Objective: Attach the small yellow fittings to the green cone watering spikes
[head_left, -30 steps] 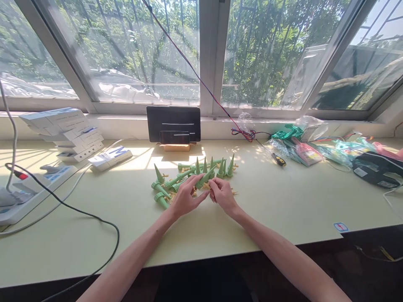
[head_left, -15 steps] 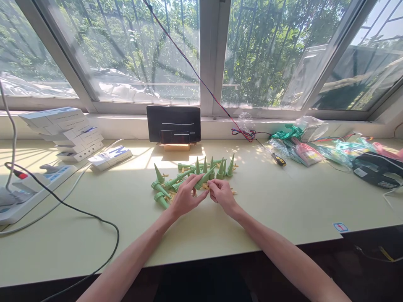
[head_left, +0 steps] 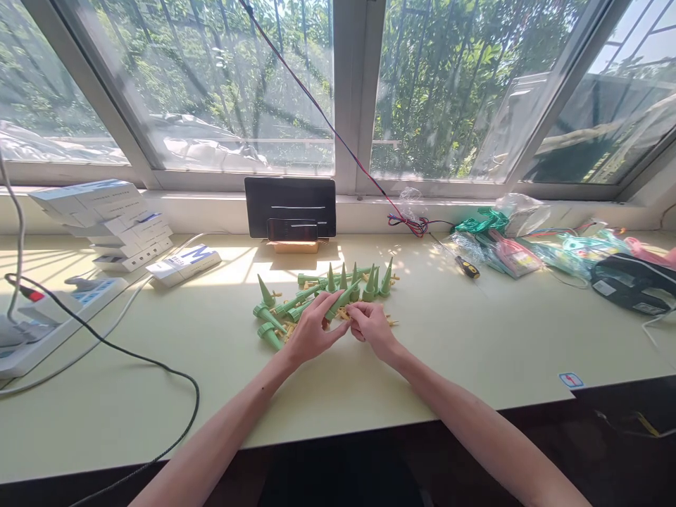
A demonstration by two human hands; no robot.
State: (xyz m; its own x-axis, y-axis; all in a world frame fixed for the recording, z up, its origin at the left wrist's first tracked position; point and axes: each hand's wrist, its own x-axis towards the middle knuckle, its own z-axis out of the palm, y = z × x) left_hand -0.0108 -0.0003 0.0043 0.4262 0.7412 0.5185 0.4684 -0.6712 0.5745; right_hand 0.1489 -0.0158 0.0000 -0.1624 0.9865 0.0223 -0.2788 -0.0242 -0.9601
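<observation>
My left hand (head_left: 313, 331) is closed around a green plastic watering spike (head_left: 342, 301), its point tilted up to the right. Close beside it, my right hand (head_left: 372, 327) pinches a small yellow valve piece (head_left: 343, 313) at the spike's wide end; the fingers partly cover it. Several more green spikes (head_left: 265, 290) lie or stand on their caps around the hands. Small yellow valves stick out of some of them, and others lie loose (head_left: 391, 322) on the table.
A black tablet (head_left: 290, 204) leans on a stand by the window. White boxes (head_left: 119, 218) are stacked at the left, near a power strip (head_left: 100, 310) and a trailing black cable (head_left: 153, 361). A screwdriver (head_left: 467, 267), plastic bags (head_left: 512, 250) and a black case (head_left: 634, 285) lie right.
Both hands stay almost where they were, with the green spike and the yellow valve piece still held. The right fingers have shifted very slightly.
</observation>
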